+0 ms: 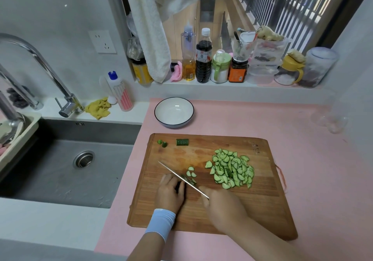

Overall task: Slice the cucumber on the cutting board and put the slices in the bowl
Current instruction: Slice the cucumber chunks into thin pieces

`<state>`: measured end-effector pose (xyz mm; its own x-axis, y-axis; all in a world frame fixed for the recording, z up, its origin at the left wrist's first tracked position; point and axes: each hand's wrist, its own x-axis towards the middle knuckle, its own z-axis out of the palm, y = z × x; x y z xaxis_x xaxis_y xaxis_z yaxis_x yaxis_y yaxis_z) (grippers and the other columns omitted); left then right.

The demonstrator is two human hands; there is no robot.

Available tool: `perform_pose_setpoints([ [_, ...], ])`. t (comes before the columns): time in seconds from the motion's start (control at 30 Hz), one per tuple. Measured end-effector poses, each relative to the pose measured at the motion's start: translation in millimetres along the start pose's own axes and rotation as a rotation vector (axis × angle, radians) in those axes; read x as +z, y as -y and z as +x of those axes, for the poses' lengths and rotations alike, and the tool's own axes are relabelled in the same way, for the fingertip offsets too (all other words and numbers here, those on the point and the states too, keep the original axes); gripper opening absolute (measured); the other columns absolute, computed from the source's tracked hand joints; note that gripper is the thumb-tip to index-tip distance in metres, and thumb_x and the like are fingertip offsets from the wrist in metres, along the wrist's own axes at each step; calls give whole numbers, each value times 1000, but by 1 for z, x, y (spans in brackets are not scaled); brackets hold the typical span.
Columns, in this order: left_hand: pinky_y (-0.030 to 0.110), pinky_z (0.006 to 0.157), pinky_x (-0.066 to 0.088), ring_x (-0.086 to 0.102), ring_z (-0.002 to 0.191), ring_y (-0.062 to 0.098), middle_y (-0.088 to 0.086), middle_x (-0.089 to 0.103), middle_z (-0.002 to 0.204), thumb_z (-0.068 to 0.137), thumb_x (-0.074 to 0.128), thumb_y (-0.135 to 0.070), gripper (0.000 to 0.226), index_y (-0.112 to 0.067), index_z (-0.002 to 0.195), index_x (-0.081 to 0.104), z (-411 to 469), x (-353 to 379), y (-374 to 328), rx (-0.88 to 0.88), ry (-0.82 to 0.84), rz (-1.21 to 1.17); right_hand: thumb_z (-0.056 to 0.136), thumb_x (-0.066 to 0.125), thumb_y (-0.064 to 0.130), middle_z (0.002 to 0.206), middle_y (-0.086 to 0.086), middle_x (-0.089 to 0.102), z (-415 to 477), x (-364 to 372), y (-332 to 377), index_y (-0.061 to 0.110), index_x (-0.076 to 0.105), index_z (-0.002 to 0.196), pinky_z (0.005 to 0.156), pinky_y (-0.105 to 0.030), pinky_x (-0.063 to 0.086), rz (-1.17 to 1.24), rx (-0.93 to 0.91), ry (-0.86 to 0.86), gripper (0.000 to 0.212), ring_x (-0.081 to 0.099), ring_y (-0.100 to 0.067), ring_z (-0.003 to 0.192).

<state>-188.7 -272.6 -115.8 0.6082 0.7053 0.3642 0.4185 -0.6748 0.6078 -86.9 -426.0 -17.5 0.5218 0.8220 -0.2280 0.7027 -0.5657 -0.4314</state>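
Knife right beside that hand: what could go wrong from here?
The knife stands right against the left hand, which holds a short cucumber stub; a slip could nick a finger. The pile of slices lies apart from the empty bowl, so some may drop on the way.

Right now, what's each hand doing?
Left hand: fingers curled on the cucumber piece, holding it down.
Right hand: gripping the knife.
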Motion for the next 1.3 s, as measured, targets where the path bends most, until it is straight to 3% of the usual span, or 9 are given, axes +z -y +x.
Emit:
perform_pose_setpoints([
  [0.13, 13, 87, 41, 55, 88, 15, 1, 68, 91, 73, 77, 0, 20, -10, 91, 73, 1, -1, -1, 5, 7, 1, 102, 41, 35, 95, 4, 71, -12, -4, -9, 42, 53, 137, 65, -28, 39, 17, -12, 9, 38, 64, -20, 84],
  [0.27, 3, 90, 32, 53, 89, 11, 0, 67, 89, 74, 77, 0, 15, -9, 86, 73, 2, -1, 0, -10, 18, -1, 101, 40, 33, 88, 5, 68, -11, -7, -12, 42, 53, 137, 66, -27, 39, 15, -20, 29, 39, 52, -16, 73],
  [0.33, 3, 89, 32, 53, 88, 11, -1, 67, 88, 74, 78, 0, 15, -9, 84, 73, 2, 0, 1, -16, 20, -3, 100, 40, 33, 91, 3, 70, -9, -7, -8, 41, 55, 134, 66, -28, 40, 17, -14, 35, 37, 56, -18, 75],
  [0.47, 7, 87, 35, 53, 87, 12, -1, 66, 87, 74, 78, 0, 15, -10, 84, 72, 1, 0, 1, -12, 22, 1, 100, 39, 30, 78, 4, 62, 1, -4, 2, 33, 62, 118, 63, -29, 42, 47, 5, 68, 29, 62, -23, 76],
  [0.53, 5, 87, 34, 52, 87, 11, 0, 66, 87, 74, 78, 0, 15, -10, 83, 72, 1, -2, 1, -10, 15, -3, 100, 39, 30, 83, 2, 66, 8, -1, 7, 31, 62, 117, 65, -31, 45, 32, 2, 70, 29, 64, -25, 81],
  [0.7, 8, 81, 37, 50, 83, 10, -2, 64, 84, 74, 78, 0, 14, -11, 80, 71, -1, -3, 0, -11, 12, -15, 102, 39, 30, 93, -5, 70, 14, 2, 17, 27, 63, 120, 66, -29, 44, 7, 22, 52, 30, 66, -29, 85],
  [1.03, 21, 82, 45, 54, 87, 15, -1, 64, 91, 77, 75, -2, 18, -12, 92, 72, -4, -5, -1, -2, 5, -30, 102, 39, 35, 93, -4, 72, 2, 4, 14, 41, 51, 140, 68, -34, 48, -4, -1, 6, 40, 66, -28, 86],
  [1.13, 19, 84, 44, 57, 89, 18, 0, 67, 93, 76, 76, -2, 19, -12, 93, 72, -5, -4, 1, -10, 5, -31, 103, 40, 38, 94, -3, 72, -8, 1, 11, 39, 52, 138, 70, -35, 50, -19, -11, -14, 38, 65, -26, 84],
  [1.3, 13, 84, 40, 55, 89, 13, -1, 66, 92, 76, 77, -1, 19, -12, 90, 72, -7, -6, 3, 2, 14, -25, 101, 40, 34, 91, 4, 64, -16, 1, 3, 39, 53, 134, 64, -31, 38, -17, -25, -12, 36, 55, -19, 79],
])
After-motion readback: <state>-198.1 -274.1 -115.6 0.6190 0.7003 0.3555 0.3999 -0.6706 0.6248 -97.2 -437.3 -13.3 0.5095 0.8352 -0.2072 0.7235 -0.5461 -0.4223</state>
